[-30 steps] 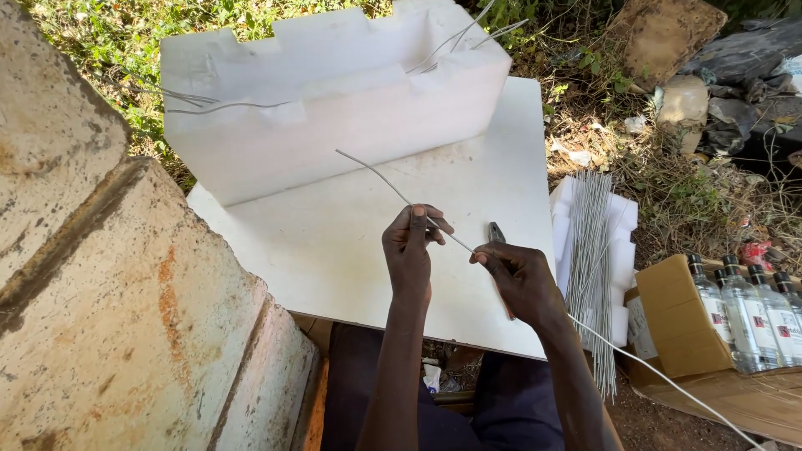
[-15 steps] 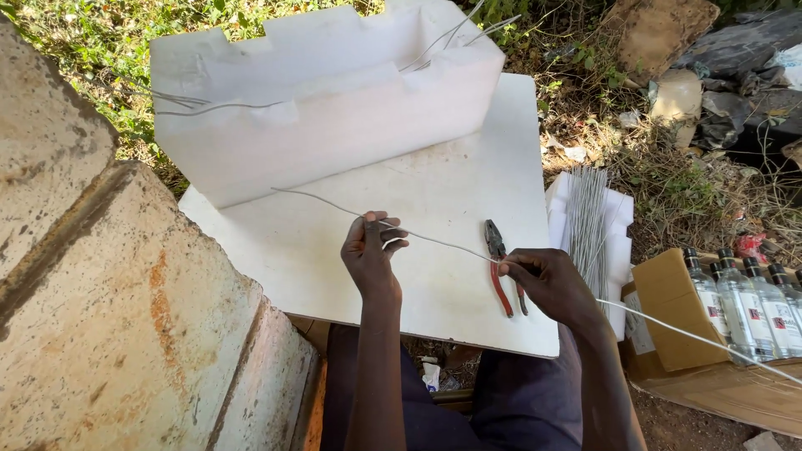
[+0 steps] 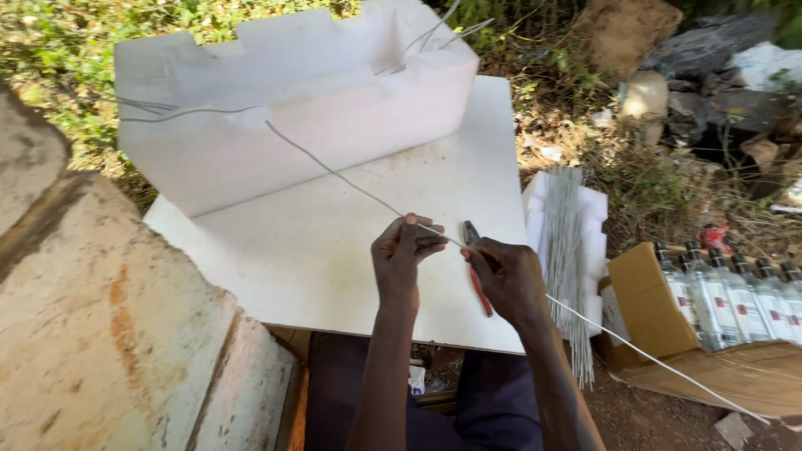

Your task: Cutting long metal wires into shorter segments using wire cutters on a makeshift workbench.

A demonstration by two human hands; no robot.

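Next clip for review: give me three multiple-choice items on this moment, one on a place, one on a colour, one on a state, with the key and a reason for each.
1. Where do the pliers lie?
A. on the white board, beside the right hand
B. inside the cardboard box
C. on the grass

2. What colour are the pliers' handles?
A. blue
B. red
C. yellow

3. How is the long wire held?
A. lying loose, untouched
B. pinched by the left hand only
C. gripped by both hands, running between them

Key: 1 A, the tool rests on the board, partly under the right hand. 2 B, a red handle shows below that hand. 3 C, the fingers of the left hand pinch the wire and the right hand closes on it, with its ends running on to the white foam block and to the lower right.
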